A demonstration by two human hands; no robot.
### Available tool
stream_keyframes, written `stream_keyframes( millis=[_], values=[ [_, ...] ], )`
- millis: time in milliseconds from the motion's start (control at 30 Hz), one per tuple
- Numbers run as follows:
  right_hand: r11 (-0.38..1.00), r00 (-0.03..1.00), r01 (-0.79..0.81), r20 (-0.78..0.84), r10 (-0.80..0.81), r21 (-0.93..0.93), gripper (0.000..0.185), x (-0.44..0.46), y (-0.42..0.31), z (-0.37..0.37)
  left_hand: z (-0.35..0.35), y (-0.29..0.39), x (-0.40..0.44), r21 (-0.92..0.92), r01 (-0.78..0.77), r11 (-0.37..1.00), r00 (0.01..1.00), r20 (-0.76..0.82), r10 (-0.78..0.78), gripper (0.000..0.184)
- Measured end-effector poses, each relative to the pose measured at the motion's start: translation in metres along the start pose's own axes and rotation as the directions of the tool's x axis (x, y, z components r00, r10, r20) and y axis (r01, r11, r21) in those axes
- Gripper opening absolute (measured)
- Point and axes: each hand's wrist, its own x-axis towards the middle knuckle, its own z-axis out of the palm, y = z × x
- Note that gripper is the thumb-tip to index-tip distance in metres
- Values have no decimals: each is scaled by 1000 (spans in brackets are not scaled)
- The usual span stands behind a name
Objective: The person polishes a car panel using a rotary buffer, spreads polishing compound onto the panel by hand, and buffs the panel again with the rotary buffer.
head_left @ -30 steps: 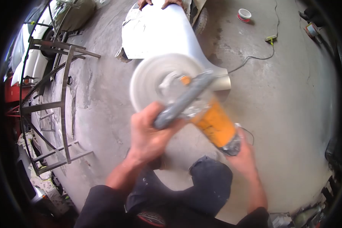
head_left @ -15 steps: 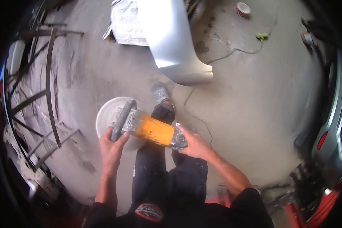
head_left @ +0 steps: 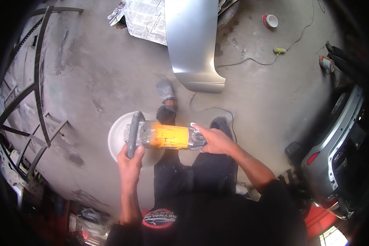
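Observation:
An orange and grey rotary polisher point(head_left: 172, 136) is held level across my legs. My left hand point(head_left: 129, 162) is closed around the lower end of its black loop handle point(head_left: 134, 133). At the rear end, my right hand point(head_left: 217, 140) wraps the dark grip, its thumb side up and whitish at the fingertip. The round white pad point(head_left: 115, 139) sits under the polisher's head at the left and looks smooth, perhaps from spinning. Ahead of my feet is a silver car body panel point(head_left: 192, 45), apart from the polisher.
Newspaper point(head_left: 147, 20) covers something beside the panel. A power cable point(head_left: 254, 60) crosses the floor by a yellow-green connector point(head_left: 279, 51). A red-and-white tub point(head_left: 269, 21) and a can point(head_left: 326, 63) stand farther off. Dark metal frames point(head_left: 39, 82) are at left, a silver bumper point(head_left: 328, 143) at right.
My view has turned a little. The polisher has swung from a downward slant to nearly level, its rear end rising and shifting right. Both hands have kept their hold.

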Motion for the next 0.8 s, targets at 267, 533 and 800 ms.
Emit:
stream_keyframes(
  millis=[267,533,800],
  values=[
    [992,984,117,141,-111,-38,91,6,24,-59,43,11,-31,-56,150,987,977,-145,-157,28],
    [922,844,344,488,-221,-177,86,-14,87,-189,206,16,-127,-329,174,928,848,-428,-311,28],
    [910,836,354,508,-206,-215,83,-87,140,-277,317,45,-178,-461,164,872,843,-393,-366,19]
  ],
)
